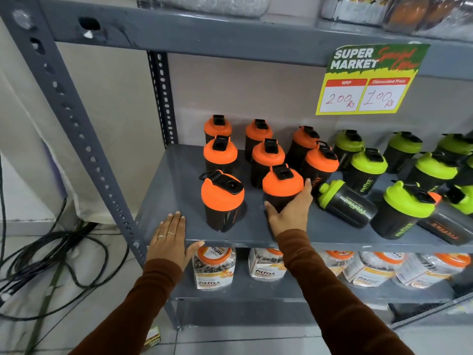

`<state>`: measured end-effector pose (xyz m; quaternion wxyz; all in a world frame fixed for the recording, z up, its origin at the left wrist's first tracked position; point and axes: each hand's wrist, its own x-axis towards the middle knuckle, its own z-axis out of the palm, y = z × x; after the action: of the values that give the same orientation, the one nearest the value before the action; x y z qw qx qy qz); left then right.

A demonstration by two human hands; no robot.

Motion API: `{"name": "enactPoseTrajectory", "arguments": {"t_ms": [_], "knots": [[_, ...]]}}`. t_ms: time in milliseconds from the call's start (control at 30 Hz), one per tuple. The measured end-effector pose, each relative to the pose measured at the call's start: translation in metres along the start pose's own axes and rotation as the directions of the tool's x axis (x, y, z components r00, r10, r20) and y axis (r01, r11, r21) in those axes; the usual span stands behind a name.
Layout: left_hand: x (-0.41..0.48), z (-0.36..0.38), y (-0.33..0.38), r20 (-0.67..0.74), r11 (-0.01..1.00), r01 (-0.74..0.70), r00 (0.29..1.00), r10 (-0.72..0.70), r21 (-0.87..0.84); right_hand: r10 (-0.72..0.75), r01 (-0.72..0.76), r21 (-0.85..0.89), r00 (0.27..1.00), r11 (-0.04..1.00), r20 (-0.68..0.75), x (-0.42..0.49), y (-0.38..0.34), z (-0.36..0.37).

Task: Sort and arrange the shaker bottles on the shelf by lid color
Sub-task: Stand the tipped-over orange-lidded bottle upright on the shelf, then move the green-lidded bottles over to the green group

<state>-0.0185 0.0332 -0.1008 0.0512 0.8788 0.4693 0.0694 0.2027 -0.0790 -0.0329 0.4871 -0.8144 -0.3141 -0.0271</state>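
Several black shaker bottles with orange lids stand grouped on the left half of the grey shelf (pixel 179 175). My right hand (pixel 289 213) wraps around the front orange-lid bottle (pixel 281 184), which stands upright. Another orange-lid bottle (pixel 222 198) stands alone to its left. My left hand (pixel 170 237) rests flat on the shelf's front edge, fingers apart, holding nothing. Several green-lid bottles stand on the right half; one green-lid bottle (pixel 345 201) lies on its side. An orange-lid bottle (pixel 445 226) lies on its side behind a front green-lid bottle (pixel 404 208).
A price sign (pixel 368 78) hangs from the shelf above. Jars with orange lids (pixel 213 267) fill the shelf below. The perforated grey upright (pixel 76 119) frames the left side. Black cables (pixel 51 252) lie on the floor at left.
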Motion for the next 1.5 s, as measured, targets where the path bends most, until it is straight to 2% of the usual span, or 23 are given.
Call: {"name": "enactPoseTrajectory", "arguments": {"t_ms": [67,133,233,367,500,567,633,700,767,833,900,967,1067,1133,1233,1367,1500], "knots": [[0.000,0.001,0.000,-0.011,1.000,-0.006,1.000,0.006,0.000,0.077,-0.073,0.214,0.997,0.974,-0.011,-0.007,0.006,0.002],[0.001,0.003,-0.001,-0.025,1.000,-0.014,1.000,0.014,-0.013,0.112,-0.106,0.281,0.994,0.954,-0.006,-0.013,0.011,0.005],[0.002,0.004,-0.002,-0.048,0.999,-0.007,0.999,0.005,-0.041,0.102,-0.110,0.289,0.994,0.951,0.042,-0.012,0.015,0.008],[-0.017,0.007,0.012,-0.115,0.982,-0.034,0.993,0.013,-0.184,-0.016,-0.020,0.223,0.987,0.975,0.158,-0.012,0.025,0.002],[-0.047,0.033,0.055,-0.164,0.929,-0.256,0.962,0.217,-0.268,-0.101,0.095,0.041,0.983,0.995,0.155,0.009,0.049,-0.029],[-0.049,0.044,0.084,-0.201,0.860,-0.422,0.904,0.377,-0.286,-0.179,0.190,-0.129,0.979,0.973,0.095,0.030,0.063,-0.047],[-0.044,0.052,0.119,-0.242,0.789,-0.570,0.818,0.521,-0.229,-0.217,0.226,-0.345,0.974,0.911,0.065,0.058,0.080,-0.062],[-0.033,0.053,0.156,-0.243,0.731,-0.658,0.750,0.615,-0.181,-0.162,0.210,-0.521,0.977,0.827,0.137,0.085,0.089,-0.076],[-0.019,0.052,0.198,-0.249,0.694,-0.705,0.705,0.663,-0.147,-0.051,0.225,-0.667,0.962,0.711,0.270,0.103,0.096,-0.088],[-0.005,0.047,0.226,-0.192,0.734,-0.669,0.740,0.644,-0.114,-0.028,0.267,-0.692,0.941,0.671,0.336,0.106,0.094,-0.089],[0.008,0.042,0.261,-0.055,0.811,-0.569,0.822,0.567,-0.134,-0.034,0.257,-0.630,0.939,0.733,0.343,0.107,0.096,-0.098],[0.013,0.039,0.283,0.093,0.883,-0.456,0.880,0.466,-0.110,-0.075,0.206,-0.451,0.954,0.868,0.291,0.103,0.094,-0.108],[0.015,0.040,0.302,0.095,0.922,-0.386,0.918,0.386,-0.019,-0.164,0.184,-0.100,0.970,0.978,0.181,0.091,0.085,-0.129],[0.014,0.038,0.312,0.086,0.931,-0.365,0.928,0.362,0.013,-0.214,0.208,0.055,0.969,0.977,0.121,0.083,0.076,-0.149],[0.013,0.036,0.332,0.026,0.929,-0.365,0.931,0.364,0.061,-0.268,0.259,0.178,0.963,0.949,0.023,0.081,0.067,-0.182],[0.014,0.039,0.361,0.051,0.931,-0.355,0.935,0.351,0.085,-0.274,0.265,0.251,0.962,0.931,0.003,0.095,0.076,-0.238],[0.016,0.050,0.369,-0.015,0.939,-0.343,0.939,0.343,0.006,-0.224,0.249,0.287,0.967,0.925,-0.119,0.122,0.106,-0.294]]}}
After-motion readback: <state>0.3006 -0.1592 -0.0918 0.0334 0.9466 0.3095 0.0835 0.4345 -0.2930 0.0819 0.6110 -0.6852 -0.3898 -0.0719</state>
